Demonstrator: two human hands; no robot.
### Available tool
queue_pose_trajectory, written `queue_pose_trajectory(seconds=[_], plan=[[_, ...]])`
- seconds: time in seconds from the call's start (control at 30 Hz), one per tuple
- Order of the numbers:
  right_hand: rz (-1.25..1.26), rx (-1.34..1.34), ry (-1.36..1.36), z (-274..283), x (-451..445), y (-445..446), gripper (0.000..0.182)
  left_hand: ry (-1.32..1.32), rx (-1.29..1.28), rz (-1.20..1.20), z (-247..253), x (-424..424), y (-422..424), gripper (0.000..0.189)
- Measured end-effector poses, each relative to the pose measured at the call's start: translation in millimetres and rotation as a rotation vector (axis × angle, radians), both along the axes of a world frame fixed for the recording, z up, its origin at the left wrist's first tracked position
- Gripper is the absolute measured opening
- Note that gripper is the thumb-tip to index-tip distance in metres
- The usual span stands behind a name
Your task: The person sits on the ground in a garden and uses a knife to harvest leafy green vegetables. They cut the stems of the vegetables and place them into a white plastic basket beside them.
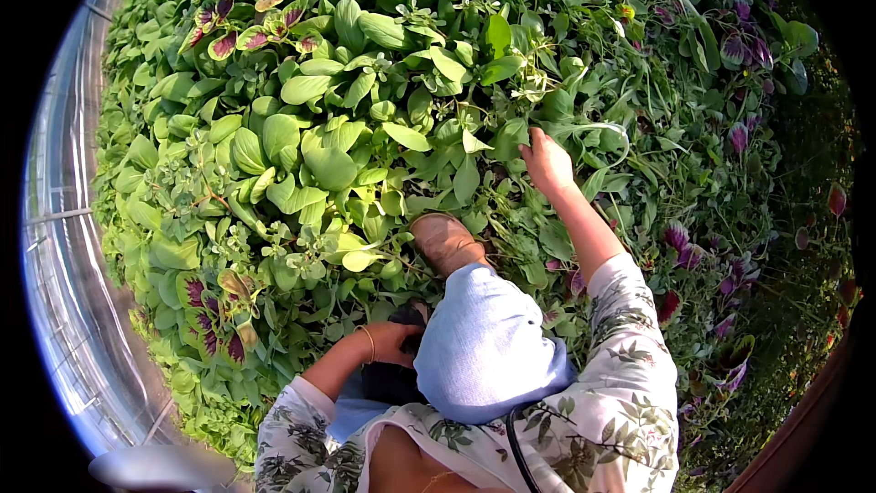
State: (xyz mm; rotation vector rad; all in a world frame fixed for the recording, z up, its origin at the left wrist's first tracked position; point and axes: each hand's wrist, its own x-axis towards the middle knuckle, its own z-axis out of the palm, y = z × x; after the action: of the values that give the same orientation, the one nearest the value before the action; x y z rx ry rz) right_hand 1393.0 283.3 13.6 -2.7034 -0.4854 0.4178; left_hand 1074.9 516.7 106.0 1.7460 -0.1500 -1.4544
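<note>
Amid dense leafy greens, my right hand reaches forward, its fingertips among the leaves beside a pale curved stem. Whether the fingers grip a stem is hidden by foliage. Low on the left, my left hand, with a thin bracelet at the wrist, rests at a dark object beside my raised knee; its fingers are partly hidden. A brown shoe stands among the plants between the hands. Purple-and-green amaranth leaves grow to the left of my left hand.
Along the left edge runs a clear plastic greenhouse wall with metal bars. Tangled, flattened greenery lies on the right, with purple leaves in it. More amaranth stands at the upper left.
</note>
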Motion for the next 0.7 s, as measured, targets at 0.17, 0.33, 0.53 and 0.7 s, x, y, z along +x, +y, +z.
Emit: queue_pose_trajectory(seconds=[0.17,0.33,0.53,0.7], plan=[[0.014,-0.054,-0.100,-31.6,93.9,-3.0,0.029,-0.601,0.145,0.251,15.5,145.3,-2.7,0.018],[-0.593,0.556,0.403,-53.5,121.4,-43.9,0.021,-1.070,0.062,0.203,-12.1,298.5,-52.4,0.020],[-0.522,0.581,0.067,-107.3,103.5,-54.7,0.029,-1.476,0.883,0.159,-85.4,364.1,-11.5,0.041],[-0.463,0.576,-0.038,-126.9,112.0,-70.4,0.032,-1.505,0.747,0.342,-97.6,336.4,-9.1,0.021]])
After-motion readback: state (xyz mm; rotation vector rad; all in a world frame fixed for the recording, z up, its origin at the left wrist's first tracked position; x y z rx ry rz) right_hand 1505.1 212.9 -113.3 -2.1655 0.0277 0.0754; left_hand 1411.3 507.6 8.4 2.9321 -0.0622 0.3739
